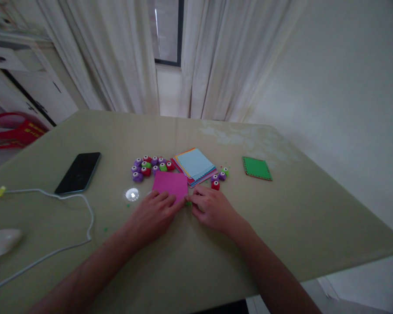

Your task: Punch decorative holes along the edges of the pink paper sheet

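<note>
— At the near middle of the desk (pixel 281 226), what are the hands doing?

— Both are resting on the near edge of a magenta paper square (pixel 170 185). The left hand (pixel 155 213) is lying flat, fingers loosely spread, fingertips pressing on the sheet's near left part. The right hand (pixel 212 209) is curled a little more, its fingertips meeting the sheet's near right corner, perhaps pinching it; whether the paper is actually gripped I cannot tell.

— Which way is the sheet lying from them?

— Straight ahead, away from the person, flat on the desk. It is nearly square, so no long axis is showing; its edges are running roughly square to the forearms. More of the left hand is lying over it, and the right is touching only at the corner.

— And around it?

— Just beyond the sheet a stack of coloured papers (pixel 194 165) is lying with a light blue sheet on top, touching or almost touching the magenta square's far right corner. To the left of the stack a cluster of small round punches (pixel 150 166) in purple, red and green is sitting, and a few more punches (pixel 219 178) are sitting right of it, near the right hand's fingertips. A green square (pixel 257 168) is lying well apart to the right. A phone (pixel 78 172), a white cable (pixel 68 196) and a small shiny disc (pixel 132 194) are lying to the left.
</note>
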